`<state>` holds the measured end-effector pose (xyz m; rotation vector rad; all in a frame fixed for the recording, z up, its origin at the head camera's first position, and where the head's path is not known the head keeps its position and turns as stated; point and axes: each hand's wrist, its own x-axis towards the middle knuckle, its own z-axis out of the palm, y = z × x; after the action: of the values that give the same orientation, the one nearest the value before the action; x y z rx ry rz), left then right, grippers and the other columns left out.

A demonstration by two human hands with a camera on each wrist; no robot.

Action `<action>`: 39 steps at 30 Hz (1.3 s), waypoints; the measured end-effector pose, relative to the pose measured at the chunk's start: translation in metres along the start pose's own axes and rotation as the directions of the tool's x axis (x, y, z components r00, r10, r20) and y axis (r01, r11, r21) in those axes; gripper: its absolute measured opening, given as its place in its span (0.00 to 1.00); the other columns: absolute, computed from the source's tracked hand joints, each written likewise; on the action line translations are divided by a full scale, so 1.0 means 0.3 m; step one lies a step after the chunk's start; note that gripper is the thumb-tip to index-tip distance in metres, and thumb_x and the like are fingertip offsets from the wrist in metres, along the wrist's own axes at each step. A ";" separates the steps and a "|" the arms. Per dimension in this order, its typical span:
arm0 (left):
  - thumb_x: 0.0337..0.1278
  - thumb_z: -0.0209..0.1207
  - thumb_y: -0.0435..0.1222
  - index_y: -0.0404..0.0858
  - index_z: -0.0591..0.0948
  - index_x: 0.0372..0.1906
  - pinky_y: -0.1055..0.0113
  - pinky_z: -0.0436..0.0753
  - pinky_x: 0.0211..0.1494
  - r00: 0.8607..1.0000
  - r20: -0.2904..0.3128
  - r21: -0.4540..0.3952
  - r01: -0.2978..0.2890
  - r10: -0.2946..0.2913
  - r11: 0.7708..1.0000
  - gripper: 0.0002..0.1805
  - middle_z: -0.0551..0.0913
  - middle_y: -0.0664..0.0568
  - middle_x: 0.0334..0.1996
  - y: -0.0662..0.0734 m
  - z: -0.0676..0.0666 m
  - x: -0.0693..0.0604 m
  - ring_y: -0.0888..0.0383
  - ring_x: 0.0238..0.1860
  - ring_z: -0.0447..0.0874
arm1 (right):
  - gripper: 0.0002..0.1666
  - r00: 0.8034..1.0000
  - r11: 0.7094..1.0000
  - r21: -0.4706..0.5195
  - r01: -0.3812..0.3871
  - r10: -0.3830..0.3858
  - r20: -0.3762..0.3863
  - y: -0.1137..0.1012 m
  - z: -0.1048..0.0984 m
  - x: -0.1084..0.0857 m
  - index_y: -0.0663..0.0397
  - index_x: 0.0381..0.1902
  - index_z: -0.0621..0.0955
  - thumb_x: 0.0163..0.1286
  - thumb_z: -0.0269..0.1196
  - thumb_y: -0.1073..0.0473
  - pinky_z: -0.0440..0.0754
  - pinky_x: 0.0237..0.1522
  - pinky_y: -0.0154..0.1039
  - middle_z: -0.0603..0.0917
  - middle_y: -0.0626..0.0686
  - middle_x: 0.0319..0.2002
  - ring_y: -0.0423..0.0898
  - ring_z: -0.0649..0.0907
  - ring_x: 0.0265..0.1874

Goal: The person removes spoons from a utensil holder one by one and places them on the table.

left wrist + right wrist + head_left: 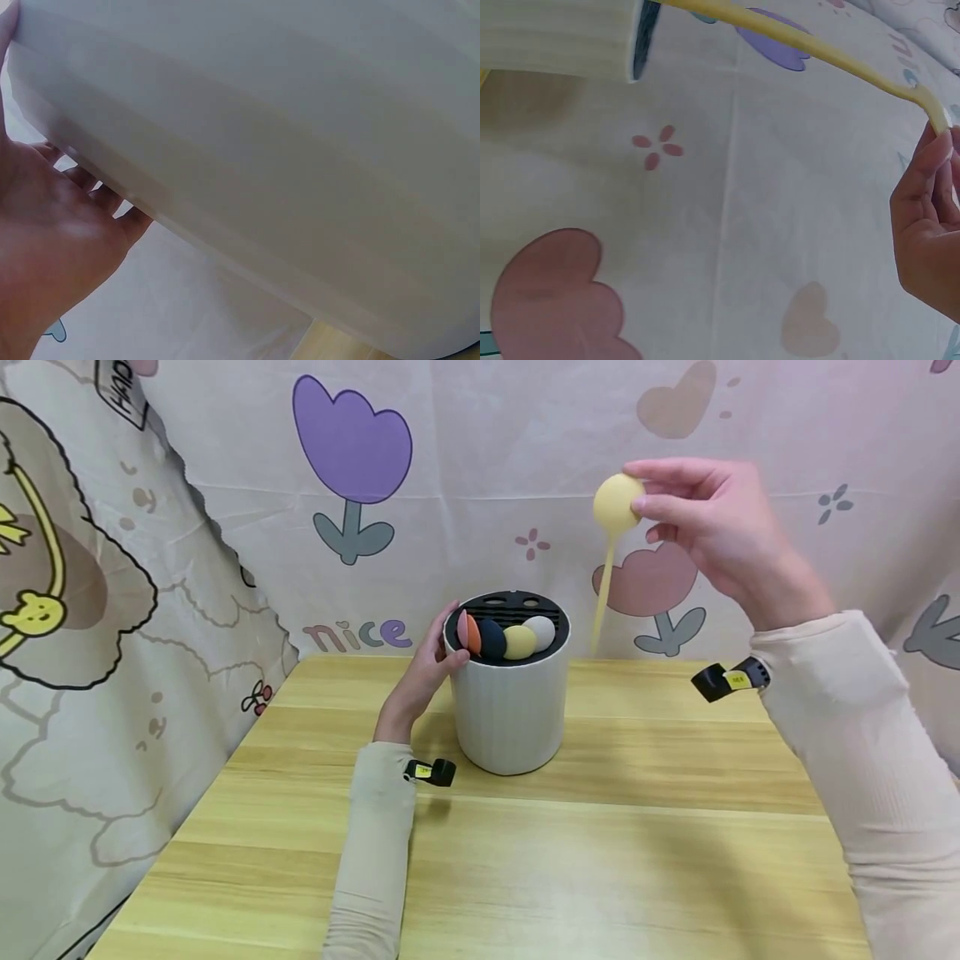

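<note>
A pale yellow spoon (615, 503) with a round bowl and a long thin handle hangs in the air, handle downward. My right hand (727, 522) pinches it by the edge of the bowl between thumb and fingers. In the right wrist view, the spoon's handle (802, 36) stretches toward the ribbed side of a white utensil holder (510, 718). Thumb at the rim and fingers round its side, my left hand (420, 681) grips that holder, which stands upright on the table. Pink, orange, navy, yellow and white rounded utensil heads (519, 642) rest at its black slotted top (517, 606).
The holder stands near the back edge of a wooden table (480, 868). A printed cloth (480, 443) with flowers and hearts hangs behind, and more cloth (150, 735) lines the left side. A small black camera (431, 772) sits on the left wrist, another black camera (712, 682) on the right.
</note>
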<state>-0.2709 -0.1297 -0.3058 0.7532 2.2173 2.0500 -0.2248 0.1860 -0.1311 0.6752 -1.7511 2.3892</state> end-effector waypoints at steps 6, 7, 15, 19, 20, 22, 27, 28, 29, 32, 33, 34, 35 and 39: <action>0.26 0.64 0.75 0.47 0.49 0.77 0.47 0.56 0.71 1.000 0.004 0.003 -0.005 0.005 1.000 0.71 0.53 0.45 0.73 0.001 0.003 -0.003 0.48 0.70 0.57 | 0.25 0.998 0.995 -0.077 -0.061 0.059 -0.039 0.060 -0.033 -0.023 0.63 0.46 0.85 0.51 0.65 0.85 0.82 0.35 0.30 0.87 0.57 0.37 0.46 0.86 0.33; 0.26 0.64 0.75 0.47 0.49 0.77 0.46 0.56 0.71 1.000 0.004 0.004 -0.007 0.007 1.000 0.70 0.52 0.45 0.74 0.002 0.003 -0.003 0.48 0.70 0.56 | 0.26 0.997 0.993 -0.095 -0.066 0.063 -0.038 0.071 -0.036 -0.027 0.62 0.46 0.85 0.51 0.65 0.86 0.82 0.38 0.31 0.87 0.56 0.37 0.46 0.86 0.34; 0.26 0.64 0.75 0.45 0.48 0.77 0.47 0.54 0.71 1.000 -0.004 0.003 -0.015 0.015 1.000 0.71 0.50 0.46 0.74 0.004 0.002 -0.006 0.49 0.72 0.52 | 0.28 0.991 0.960 -0.246 -0.132 0.119 -0.068 0.138 -0.063 -0.048 0.57 0.47 0.86 0.49 0.68 0.83 0.81 0.41 0.31 0.88 0.52 0.36 0.44 0.86 0.36; 0.27 0.64 0.75 0.47 0.48 0.77 0.46 0.54 0.71 1.000 -0.011 0.006 -0.010 0.010 1.000 0.70 0.50 0.46 0.75 0.009 0.003 -0.006 0.48 0.72 0.53 | 0.27 0.989 0.942 -0.301 -0.146 0.143 -0.033 0.158 -0.075 -0.057 0.56 0.49 0.86 0.51 0.69 0.80 0.83 0.41 0.34 0.88 0.53 0.36 0.44 0.86 0.37; 0.26 0.64 0.75 0.47 0.48 0.77 0.47 0.54 0.71 1.000 -0.014 0.005 -0.009 0.009 1.000 0.70 0.50 0.46 0.74 0.009 0.002 -0.006 0.49 0.72 0.53 | 0.28 0.989 0.939 -0.311 -0.145 0.145 -0.024 0.164 -0.077 -0.058 0.56 0.49 0.86 0.51 0.69 0.80 0.82 0.41 0.34 0.88 0.52 0.37 0.44 0.86 0.37; 0.26 0.64 0.75 0.47 0.48 0.77 0.47 0.54 0.71 1.000 -0.016 0.003 -0.006 0.006 1.000 0.70 0.51 0.45 0.74 0.009 -0.001 -0.007 0.48 0.71 0.54 | 0.28 0.990 0.938 -0.320 -0.135 0.141 -0.007 0.177 -0.081 -0.060 0.56 0.50 0.85 0.51 0.69 0.80 0.82 0.41 0.34 0.88 0.52 0.37 0.44 0.86 0.37; 0.27 0.64 0.74 0.47 0.48 0.77 0.47 0.54 0.71 1.000 -0.013 0.001 -0.002 0.002 1.000 0.70 0.51 0.45 0.74 0.005 -0.010 -0.009 0.49 0.71 0.54 | 0.29 0.990 0.937 -0.323 -0.134 0.141 -0.004 0.210 -0.097 -0.069 0.61 0.53 0.83 0.51 0.68 0.81 0.82 0.42 0.32 0.88 0.51 0.37 0.43 0.86 0.37; 0.27 0.64 0.74 0.47 0.48 0.77 0.47 0.54 0.71 1.000 -0.011 -0.001 -0.004 0.004 1.000 0.70 0.51 0.46 0.74 0.004 -0.011 -0.007 0.49 0.71 0.55 | 0.29 0.990 0.930 -0.342 -0.138 0.143 -0.013 0.216 -0.103 -0.073 0.61 0.54 0.82 0.52 0.68 0.80 0.82 0.42 0.32 0.88 0.50 0.37 0.42 0.86 0.37; 0.28 0.64 0.74 0.47 0.49 0.77 0.47 0.54 0.71 1.000 -0.009 -0.004 -0.007 0.007 1.000 0.69 0.52 0.46 0.74 0.003 -0.011 -0.006 0.49 0.71 0.55 | 0.30 0.989 0.922 -0.359 -0.146 0.148 -0.021 0.222 -0.109 -0.077 0.61 0.54 0.82 0.52 0.69 0.80 0.81 0.41 0.31 0.88 0.50 0.36 0.42 0.86 0.37; 0.29 0.64 0.73 0.48 0.48 0.77 0.46 0.54 0.71 1.000 0.000 -0.003 -0.006 0.006 1.000 0.69 0.52 0.46 0.74 0.001 -0.009 -0.001 0.49 0.71 0.55 | 0.30 0.985 0.889 -0.424 -0.170 0.164 -0.051 0.244 -0.127 -0.094 0.60 0.56 0.81 0.53 0.70 0.77 0.81 0.41 0.30 0.88 0.48 0.35 0.41 0.86 0.37; 0.29 0.64 0.73 0.48 0.48 0.77 0.47 0.54 0.71 1.000 0.001 -0.003 -0.005 0.005 1.000 0.69 0.52 0.46 0.74 0.000 -0.008 0.000 0.49 0.71 0.55 | 0.30 0.984 0.878 -0.445 -0.178 0.170 -0.059 0.252 -0.134 -0.100 0.58 0.56 0.82 0.54 0.70 0.75 0.81 0.41 0.30 0.88 0.47 0.35 0.40 0.86 0.36; 0.28 0.64 0.73 0.48 0.48 0.77 0.47 0.54 0.71 1.000 0.002 -0.003 -0.004 0.004 1.000 0.69 0.52 0.46 0.74 0.000 -0.007 0.001 0.49 0.71 0.55 | 0.29 0.982 0.868 -0.460 -0.185 0.175 -0.064 0.262 -0.139 -0.105 0.58 0.56 0.82 0.54 0.71 0.75 0.81 0.41 0.30 0.88 0.46 0.35 0.40 0.86 0.36; 0.28 0.64 0.74 0.48 0.48 0.77 0.46 0.54 0.71 1.000 0.003 -0.002 -0.003 0.003 1.000 0.69 0.52 0.46 0.74 -0.001 -0.006 0.002 0.49 0.71 0.55 | 0.29 0.981 0.865 -0.463 -0.193 0.184 -0.065 0.272 -0.143 -0.109 0.57 0.56 0.82 0.54 0.70 0.74 0.80 0.42 0.30 0.88 0.46 0.35 0.40 0.86 0.37; 0.27 0.64 0.74 0.47 0.48 0.77 0.46 0.54 0.71 1.000 0.002 -0.008 -0.005 0.005 1.000 0.70 0.51 0.46 0.74 -0.002 -0.004 0.002 0.49 0.71 0.55 | 0.30 0.976 0.867 -0.453 -0.210 0.210 -0.050 0.313 -0.154 -0.125 0.60 0.58 0.80 0.55 0.69 0.75 0.80 0.43 0.30 0.88 0.46 0.35 0.40 0.85 0.37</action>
<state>-0.2720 -0.1307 -0.3060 0.7602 2.2071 2.0577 -0.2361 0.2043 -0.2402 0.4357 -2.3757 1.9571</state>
